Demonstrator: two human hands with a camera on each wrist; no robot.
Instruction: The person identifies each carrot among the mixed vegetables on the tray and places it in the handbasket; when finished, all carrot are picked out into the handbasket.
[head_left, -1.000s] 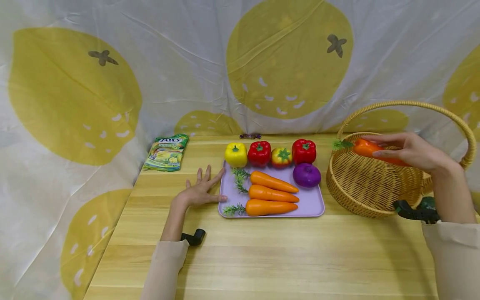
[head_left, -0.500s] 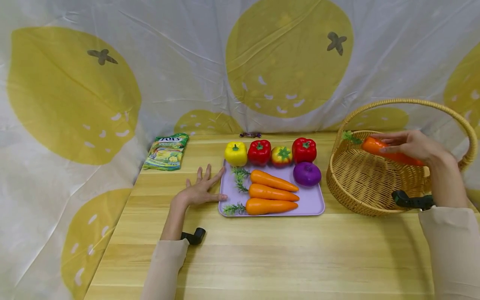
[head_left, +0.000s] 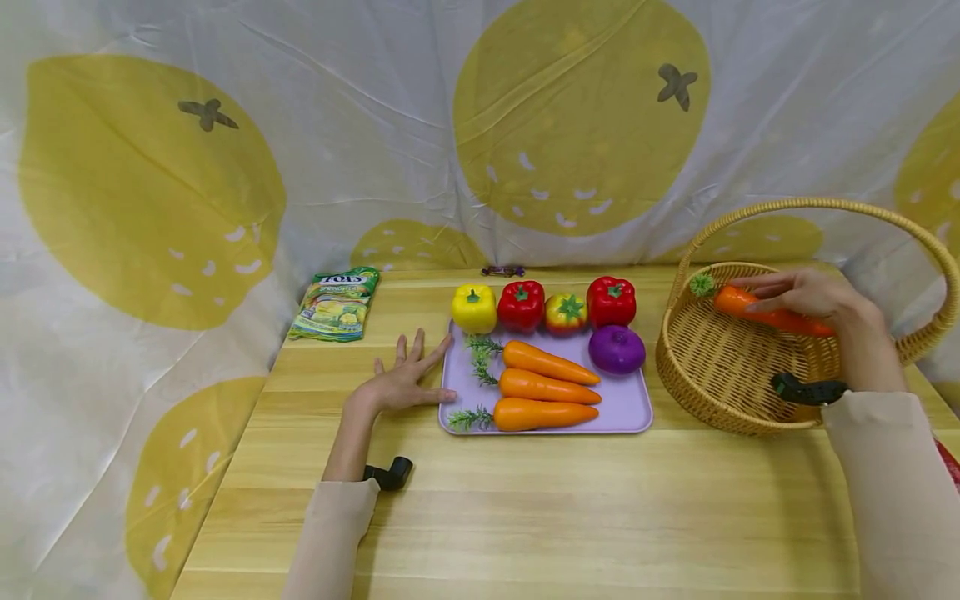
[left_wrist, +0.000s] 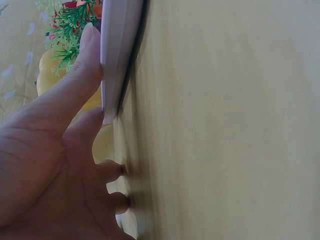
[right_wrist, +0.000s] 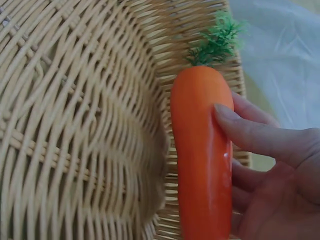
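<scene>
My right hand [head_left: 813, 296] holds an orange carrot [head_left: 772, 312] with a green top inside the wicker basket [head_left: 675, 387], near its back wall. In the right wrist view the thumb lies along one side of the carrot [right_wrist: 202, 150] and the fingers go behind it. My left hand [head_left: 401, 383] is spread at the left edge of the lilac tray [head_left: 551, 432], its thumb over the rim. On the tray lie three carrots [head_left: 547, 386], a purple onion [head_left: 617, 350], a yellow pepper [head_left: 474, 308], two red peppers [head_left: 521, 306] and a red-yellow tomato-like piece [head_left: 566, 314].
A green Fox's candy bag [head_left: 336, 304] lies at the back left of the wooden table [head_left: 525, 508]. One small wrapped candy [head_left: 503, 271] sits by the lemon-print curtain [head_left: 390, 125]. The tall basket handle [head_left: 817, 202] arches over my right hand. Something red [head_left: 948, 465] shows at the right edge.
My right hand has brought the carrot lower into the basket, first shifting right, then slightly back left. My left hand stays at the tray edge.
</scene>
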